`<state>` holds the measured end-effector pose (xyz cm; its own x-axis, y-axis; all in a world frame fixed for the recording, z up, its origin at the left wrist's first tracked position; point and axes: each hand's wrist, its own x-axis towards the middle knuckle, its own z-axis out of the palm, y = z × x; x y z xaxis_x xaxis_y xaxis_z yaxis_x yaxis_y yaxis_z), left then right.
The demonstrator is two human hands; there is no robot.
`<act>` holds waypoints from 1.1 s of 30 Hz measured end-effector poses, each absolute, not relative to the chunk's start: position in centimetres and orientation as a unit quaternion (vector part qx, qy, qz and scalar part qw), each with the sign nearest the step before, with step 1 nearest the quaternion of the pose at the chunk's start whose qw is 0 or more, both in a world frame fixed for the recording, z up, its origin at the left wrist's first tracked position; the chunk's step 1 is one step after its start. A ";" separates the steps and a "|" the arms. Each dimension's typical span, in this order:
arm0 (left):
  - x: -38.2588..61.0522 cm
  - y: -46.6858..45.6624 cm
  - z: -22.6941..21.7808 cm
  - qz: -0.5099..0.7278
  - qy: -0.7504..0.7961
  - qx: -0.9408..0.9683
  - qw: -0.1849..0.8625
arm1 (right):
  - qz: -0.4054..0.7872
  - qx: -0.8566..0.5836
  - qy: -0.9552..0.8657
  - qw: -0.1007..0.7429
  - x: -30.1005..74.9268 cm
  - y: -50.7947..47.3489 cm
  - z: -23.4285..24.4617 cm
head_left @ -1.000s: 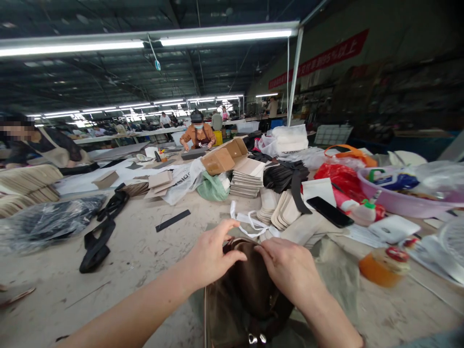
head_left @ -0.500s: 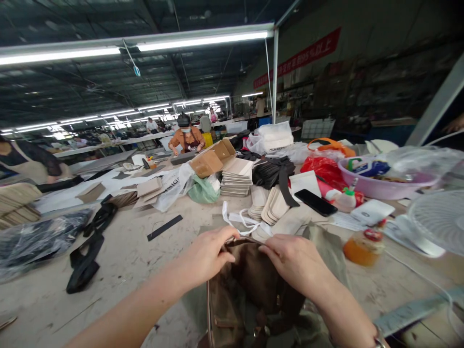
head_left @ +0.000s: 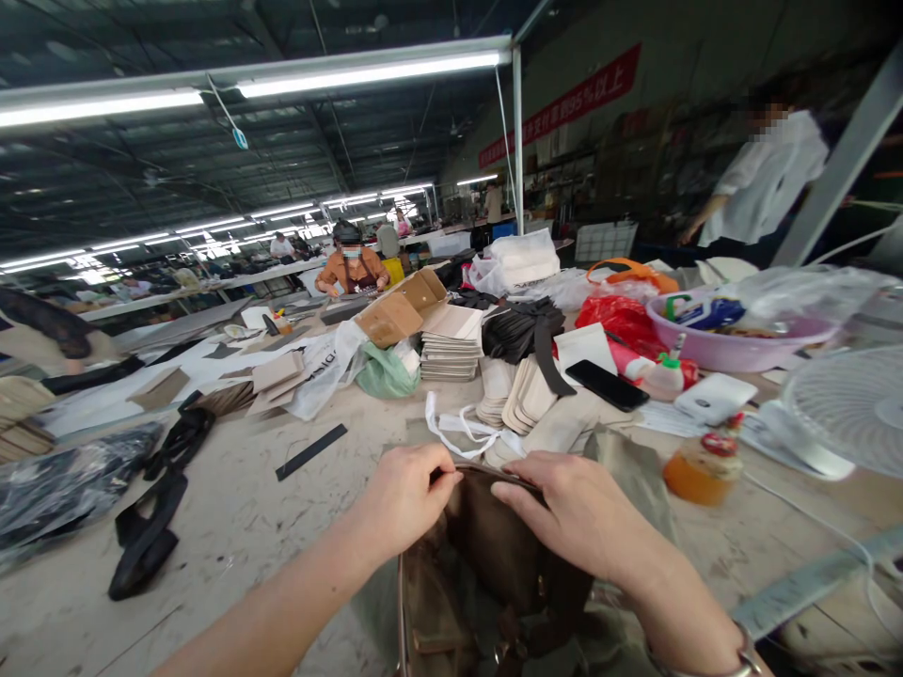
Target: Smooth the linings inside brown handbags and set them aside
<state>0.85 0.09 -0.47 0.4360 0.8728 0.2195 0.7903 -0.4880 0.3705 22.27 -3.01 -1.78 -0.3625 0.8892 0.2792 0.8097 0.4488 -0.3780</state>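
Note:
A brown bag point(head_left: 486, 555) stands at the table's near edge, its mouth facing me and its dark inside showing. Its far rim is pinched at the left by my left hand point(head_left: 409, 494), thumb against the fingers. On the same rim, further right, lies my right hand point(head_left: 575, 508), fingers over the outside and thumb on the inner side. Metal fittings glint low inside the bag. Greyish-green material point(head_left: 627, 470) spreads behind and to the right of it. Just beyond the rim lie white straps point(head_left: 458, 428) and pale rounded panels point(head_left: 532, 400).
Black straps point(head_left: 151, 531) and a dark strip point(head_left: 310, 451) lie left on the table point(head_left: 240, 527). Rightward are a phone point(head_left: 607, 385), a jar of orange liquid point(head_left: 702, 470), a fan point(head_left: 853, 409) and a purple basin point(head_left: 748, 348). A co-worker point(head_left: 353, 263) sits across; another person point(head_left: 766, 179) stands right.
My right thumb has straightened along the inner rim, while my left hand keeps its pinch. The view has shifted slightly, and a person in a light shirt has appeared at the right.

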 end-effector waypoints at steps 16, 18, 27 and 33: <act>1.1 0.2 -1.2 0.207 0.507 0.830 0.102 | 0.035 -0.581 -0.779 0.233 18.5 -2.9 -2.7; 1.1 0.2 -1.2 0.211 0.509 0.829 0.101 | 0.037 -0.579 -0.780 0.233 18.4 -2.7 -2.9; -0.4 -0.7 -0.9 0.268 0.524 0.762 0.268 | 0.018 -0.547 -0.803 0.236 19.0 -2.3 -3.0; -1.5 -0.1 -0.5 0.163 0.528 0.788 0.273 | 0.014 -0.488 -0.835 0.255 19.6 -1.9 -3.0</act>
<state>-1.46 -0.08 -0.49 0.3894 0.9205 -0.0310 0.7424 -0.2938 0.6021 19.57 -1.95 -3.01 -0.3943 0.8214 0.4121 0.8073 0.5238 -0.2717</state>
